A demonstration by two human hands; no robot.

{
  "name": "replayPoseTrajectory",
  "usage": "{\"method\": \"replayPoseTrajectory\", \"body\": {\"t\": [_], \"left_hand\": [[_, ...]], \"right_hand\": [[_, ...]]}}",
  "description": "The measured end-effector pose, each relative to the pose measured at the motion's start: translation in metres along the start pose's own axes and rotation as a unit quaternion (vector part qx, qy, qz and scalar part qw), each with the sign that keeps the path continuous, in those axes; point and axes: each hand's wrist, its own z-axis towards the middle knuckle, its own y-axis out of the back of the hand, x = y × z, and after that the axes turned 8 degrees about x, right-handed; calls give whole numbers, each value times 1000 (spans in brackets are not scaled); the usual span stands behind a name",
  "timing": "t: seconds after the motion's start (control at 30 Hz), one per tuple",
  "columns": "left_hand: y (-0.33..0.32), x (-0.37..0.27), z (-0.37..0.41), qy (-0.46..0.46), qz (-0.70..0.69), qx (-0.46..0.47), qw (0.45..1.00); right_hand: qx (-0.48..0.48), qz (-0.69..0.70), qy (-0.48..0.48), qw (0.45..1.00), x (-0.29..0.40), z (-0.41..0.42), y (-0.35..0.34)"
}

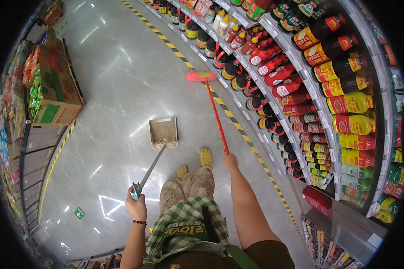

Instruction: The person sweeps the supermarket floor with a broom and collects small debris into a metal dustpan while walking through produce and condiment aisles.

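My left hand (136, 204) grips the upper end of a long-handled dustpan, where a blue-green clip is fixed. The dustpan's pan (163, 131) rests on the grey floor ahead of my feet, its inside stained brown. In my right hand (231, 162) is the red handle of a broom (215, 114), held out to the front right. The broom's pink-red head (201, 76) looks blurred and lies over the black-and-yellow floor tape, close to the foot of the bottle shelves. No loose dirt can be made out beside the bristles.
Shelves of sauce bottles (286, 89) curve along the right, above black-and-yellow tape (237, 125). Leftward stands a cardboard box (55, 97) with bagged goods, beside another shelf row (37, 168). A red box (317, 201) sits at the lower right. A green arrow sticker (79, 213) marks the floor.
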Motion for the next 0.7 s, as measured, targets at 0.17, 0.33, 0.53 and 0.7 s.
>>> {"method": "replayPoseTrajectory", "body": {"t": [0.17, 0.33, 0.53, 0.7], "left_hand": [[2, 17, -14, -14, -2, 7, 1000], [-1, 7, -15, -57, 58, 55, 995], [7, 15, -10, -60, 92, 63, 992], [8, 14, -7, -81, 80, 60, 992]], "right_hand": [[73, 133, -104, 983, -93, -76, -68], [154, 350, -215, 899, -137, -145, -53], [113, 277, -144, 943, -162, -249, -1], [7, 25, 37, 999, -133, -213, 5]]}}
